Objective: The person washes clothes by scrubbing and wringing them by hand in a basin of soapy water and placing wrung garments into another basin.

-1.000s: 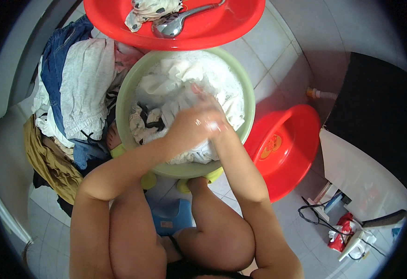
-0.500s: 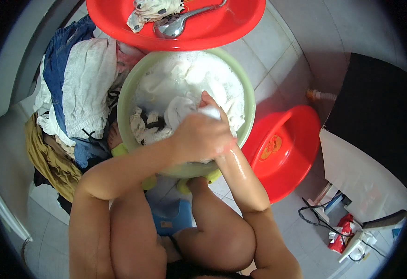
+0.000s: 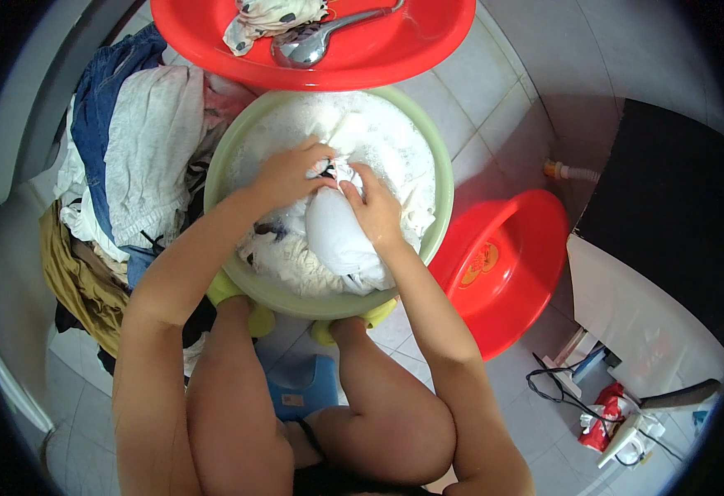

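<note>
A pale green basin (image 3: 216,169) stands between my feet, filled with soapy water and soaking white clothes (image 3: 358,128). Over its middle, my left hand (image 3: 294,174) pinches the upper part of a wet white garment (image 3: 341,231). My right hand (image 3: 376,211) grips the same garment from the right, fingers and thumb closed on the gathered cloth. A small dark patch shows in the fabric between the two hands. The garment's lower part bulges out and lies on cream cloth (image 3: 296,264) at the basin's near side.
Beyond the basin sits a red tub (image 3: 403,54) with a metal shower head (image 3: 304,50) and a spotted cloth (image 3: 275,16). Another red basin (image 3: 527,273) leans at the right. Piled clothes (image 3: 151,149) lie at the left. A blue stool (image 3: 304,388) is under me.
My hands have come apart from their overlapped, blurred position over the right wrist. Both now hold the white garment, which is spread lower in the basin.
</note>
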The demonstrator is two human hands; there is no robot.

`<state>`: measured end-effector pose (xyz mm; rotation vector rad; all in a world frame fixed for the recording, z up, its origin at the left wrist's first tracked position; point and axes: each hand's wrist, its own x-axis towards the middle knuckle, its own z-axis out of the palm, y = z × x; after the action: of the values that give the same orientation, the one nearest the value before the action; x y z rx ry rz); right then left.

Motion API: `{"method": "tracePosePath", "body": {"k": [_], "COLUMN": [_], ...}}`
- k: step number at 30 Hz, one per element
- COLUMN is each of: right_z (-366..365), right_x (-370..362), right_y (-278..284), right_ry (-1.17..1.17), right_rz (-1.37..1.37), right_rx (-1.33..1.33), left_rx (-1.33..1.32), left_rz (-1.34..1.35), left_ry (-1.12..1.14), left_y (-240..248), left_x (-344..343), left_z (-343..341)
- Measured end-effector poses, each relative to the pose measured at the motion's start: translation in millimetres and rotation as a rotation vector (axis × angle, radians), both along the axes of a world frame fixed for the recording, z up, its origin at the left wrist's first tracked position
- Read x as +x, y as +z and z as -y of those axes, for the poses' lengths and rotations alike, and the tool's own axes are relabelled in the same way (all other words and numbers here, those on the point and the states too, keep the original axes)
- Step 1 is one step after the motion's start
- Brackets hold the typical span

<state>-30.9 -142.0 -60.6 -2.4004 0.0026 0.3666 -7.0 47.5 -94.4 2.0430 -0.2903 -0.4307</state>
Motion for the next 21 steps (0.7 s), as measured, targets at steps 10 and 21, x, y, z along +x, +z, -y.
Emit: {"method": "tracePosePath", "body": {"k": [10, 21], "right_z": [2, -33], "right_x": [13, -12], "right_y": [-40, 67], "right_ry": [-0.25, -0.952], "right_rz": [-0.299, -0.691], "right_rx": [0.244, 1.375], "left_rx": [-0.113, -0.145], "left_rz": [-0.259, 0.614], "left_ry": [0.434, 0.041], "left_y": [-35, 96], "left_x": [-14, -7], "left_z": [12, 43]}}
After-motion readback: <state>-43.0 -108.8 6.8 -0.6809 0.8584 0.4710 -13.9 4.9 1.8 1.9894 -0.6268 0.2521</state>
